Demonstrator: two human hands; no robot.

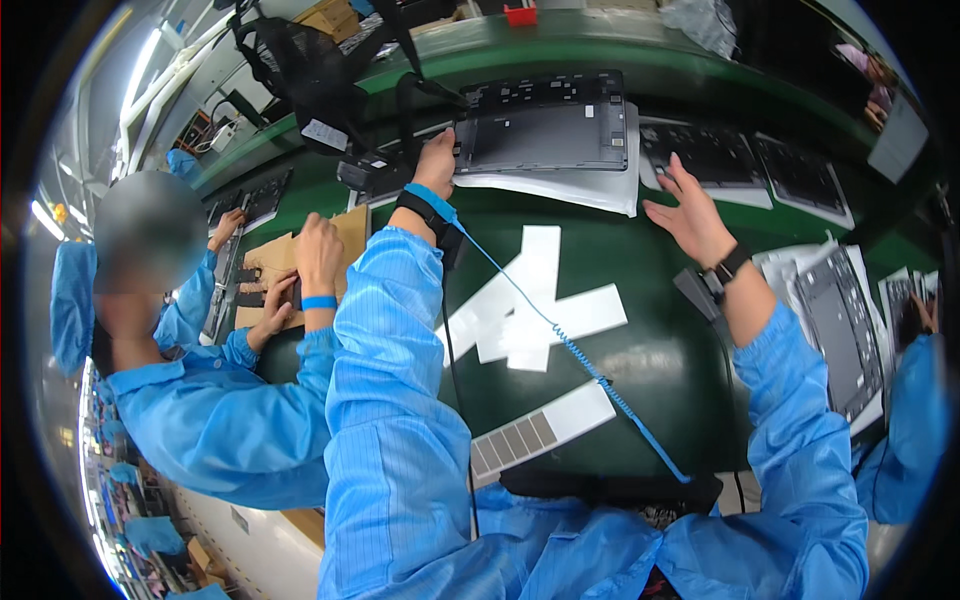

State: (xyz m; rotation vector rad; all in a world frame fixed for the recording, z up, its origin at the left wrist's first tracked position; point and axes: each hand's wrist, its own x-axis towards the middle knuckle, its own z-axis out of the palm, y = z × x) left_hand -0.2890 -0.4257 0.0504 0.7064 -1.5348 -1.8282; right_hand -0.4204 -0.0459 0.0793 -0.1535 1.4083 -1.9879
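A dark grey laptop casing panel (545, 135), with small black and light patches along its far part, is at the far middle. My left hand (436, 162) grips its left edge. Beneath the panel, a white sheet (590, 193) sticks out on the near and right sides. Off to the right, my right hand (692, 215) is open and empty, its fingers spread, apart from the panel. A blue wristband with a coiled cord (575, 350) runs from my left wrist across the green table. Black straps with small devices circle both wrists.
White strips (535, 300) lie crossed mid-table, near a strip with grey-brown pads (515, 443). More dark casing panels (700, 152) line the far right; another (842, 330) lies right. A black mesh bag (310, 75) stands far left. A co-worker (230, 410) handles brown cardboard at left.
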